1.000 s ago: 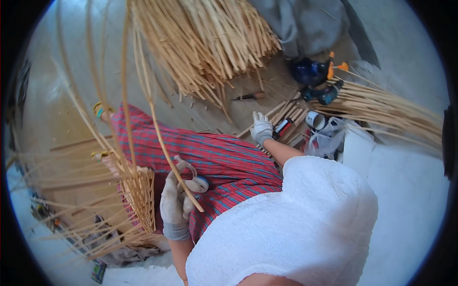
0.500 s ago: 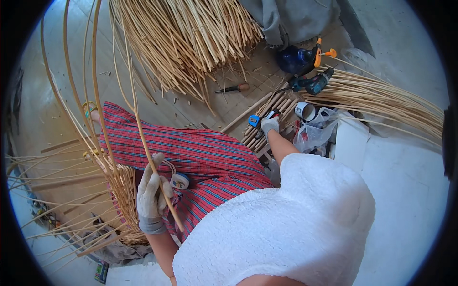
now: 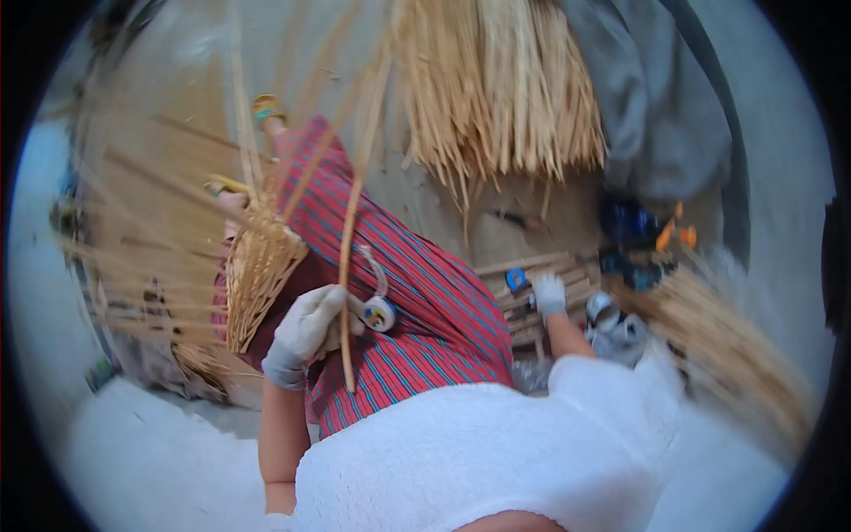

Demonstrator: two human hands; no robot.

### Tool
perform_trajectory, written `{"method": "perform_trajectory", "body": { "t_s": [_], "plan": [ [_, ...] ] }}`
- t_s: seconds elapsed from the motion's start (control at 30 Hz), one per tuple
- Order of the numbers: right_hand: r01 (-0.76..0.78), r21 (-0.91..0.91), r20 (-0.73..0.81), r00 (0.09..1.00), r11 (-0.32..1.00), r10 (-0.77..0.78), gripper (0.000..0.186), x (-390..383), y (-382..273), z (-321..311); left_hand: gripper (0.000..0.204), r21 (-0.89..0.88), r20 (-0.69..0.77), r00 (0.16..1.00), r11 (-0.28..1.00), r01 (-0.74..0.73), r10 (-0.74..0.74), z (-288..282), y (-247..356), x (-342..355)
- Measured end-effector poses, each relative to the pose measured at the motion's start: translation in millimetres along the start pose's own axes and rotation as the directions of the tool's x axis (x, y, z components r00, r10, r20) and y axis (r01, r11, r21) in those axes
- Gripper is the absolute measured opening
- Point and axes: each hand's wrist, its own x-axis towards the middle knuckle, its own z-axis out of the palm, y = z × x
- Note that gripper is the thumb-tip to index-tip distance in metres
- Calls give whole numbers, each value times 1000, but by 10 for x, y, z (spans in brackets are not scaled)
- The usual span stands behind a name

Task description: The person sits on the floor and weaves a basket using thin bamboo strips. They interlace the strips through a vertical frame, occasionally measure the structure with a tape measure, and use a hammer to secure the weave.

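Observation:
My left hand (image 3: 310, 330), in a pale glove, is closed around a long peeled rod (image 3: 348, 266) standing in front of my lap. Just right of that hand, a small round tape measure (image 3: 380, 314) with a looped cord lies on my red striped clothing. Beyond the hand, a partly woven wicker basket (image 3: 259, 270) with long upright stakes leans by my legs. My right hand (image 3: 549, 293), also gloved, reaches to a wooden slatted rack. A dark object shows beside its fingers, too blurred to name. Next to it sits a blue tape measure (image 3: 517, 280).
A large bundle of rods (image 3: 505, 97) lies on the floor ahead, with a grey cloth (image 3: 651, 97) to its right. A dark blue rounded object (image 3: 628, 220), a white cup (image 3: 603, 309), and more rods (image 3: 727, 337) are at the right.
My view has swung left, so the scene sits farther right and is blurred. The rod in my left hand now stands more upright. My right hand stays at the rack.

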Motion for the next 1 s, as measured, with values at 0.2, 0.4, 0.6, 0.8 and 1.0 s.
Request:
{"method": "perform_trajectory", "body": {
  "t_s": [0.2, 0.4, 0.6, 0.8, 1.0],
  "plan": [
    [154, 130, 348, 918, 980, -190, 31, -336, 130, -200, 26, 208, -444, 801, 915, -345, 402, 84, -183, 109],
    [-23, 615, 344, 907, 788, -242, 50, -735, 228, -1294, 20, 15, -241, 869, 897, -442, 432, 276, 92, 6],
    [198, 882, -225, 974, -427, -14, 40, -710, -489, -3164, 32, 478, 96, 801, 679, -557, 591, 613, 259, 171],
    [309, 506, -515, 857, -805, 6, 25, -1165, -1581, -4355, 43, 250, 111, 811, 774, -582, 575, 731, 119, 232],
    [210, 593, -400, 915, -777, -58, 26, -1035, -1623, -4175, 52, -465, 273, 923, 877, -121, 272, 696, -21, 242]
  ]
}}
